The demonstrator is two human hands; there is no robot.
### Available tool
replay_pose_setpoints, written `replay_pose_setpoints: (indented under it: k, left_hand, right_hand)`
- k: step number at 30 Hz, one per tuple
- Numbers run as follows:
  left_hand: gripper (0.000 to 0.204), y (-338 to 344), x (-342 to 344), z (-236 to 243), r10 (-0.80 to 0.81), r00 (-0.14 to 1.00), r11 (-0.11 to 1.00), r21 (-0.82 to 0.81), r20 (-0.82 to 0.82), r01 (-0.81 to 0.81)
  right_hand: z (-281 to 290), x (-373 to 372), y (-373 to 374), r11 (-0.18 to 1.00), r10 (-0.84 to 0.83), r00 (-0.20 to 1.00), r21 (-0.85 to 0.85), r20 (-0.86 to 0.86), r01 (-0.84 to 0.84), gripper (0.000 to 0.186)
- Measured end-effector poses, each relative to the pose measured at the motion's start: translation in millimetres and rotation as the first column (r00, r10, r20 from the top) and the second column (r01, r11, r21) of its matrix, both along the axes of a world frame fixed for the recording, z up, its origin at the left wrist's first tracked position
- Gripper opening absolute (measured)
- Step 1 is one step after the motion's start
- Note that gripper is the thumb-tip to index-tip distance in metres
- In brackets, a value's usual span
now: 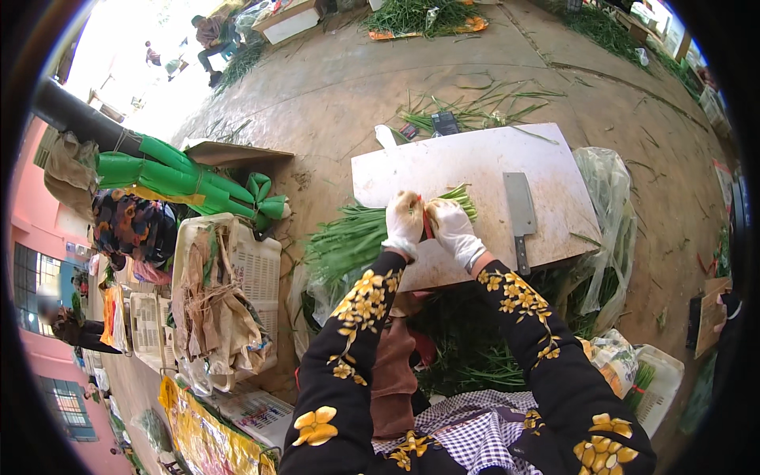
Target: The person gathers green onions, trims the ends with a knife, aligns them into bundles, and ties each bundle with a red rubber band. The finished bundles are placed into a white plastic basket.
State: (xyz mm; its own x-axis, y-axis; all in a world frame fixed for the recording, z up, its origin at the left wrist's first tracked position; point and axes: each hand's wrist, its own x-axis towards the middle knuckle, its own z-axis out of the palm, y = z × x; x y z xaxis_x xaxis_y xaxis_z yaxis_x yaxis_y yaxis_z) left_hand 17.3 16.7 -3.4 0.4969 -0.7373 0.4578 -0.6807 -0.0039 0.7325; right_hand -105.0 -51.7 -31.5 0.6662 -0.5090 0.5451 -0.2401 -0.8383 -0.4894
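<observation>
Both hands wear white gloves over a white board [554,158]. My left hand [404,222] is closed at the middle of a bunch of long green stalks [340,237], whose leafy ends spread left and whose cut-looking ends point right. My right hand [451,231] is closed just right of it, pinching a red band [423,207] that runs across the bunch between the two hands. A cleaver [518,207] with a dark handle lies flat on the board, right of my right hand.
Crates [269,293] with sacking and green wrapped bundles [174,174] stand left. Loose stalks [467,111] lie beyond the board, beside dark small objects. Plastic bags [602,222] hang at the board's right, above another crate [665,380]. Other people [212,39] are at the upper and far left.
</observation>
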Motion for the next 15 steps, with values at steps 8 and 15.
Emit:
replay_pose_setpoints:
  k: [8, 15]
  left_hand:
    - [0.004, -88.5, 56.7, -58.4, 0.122, 0.927, 0.883, 0.465, -0.354, 0.062]
    - [0.004, -96.0, 54.2, -64.9, 0.094, 0.870, 0.821, 0.532, -0.484, 0.207]
  right_hand:
    - [0.0, 30.1, -46.7, 0.998, -0.057, 0.964, -0.028, -0.258, 0.052, 0.015]
    - [-16.1, 23.2, -50.1, 0.998, -0.064, 0.985, 0.010, -0.159, 0.066, 0.013]
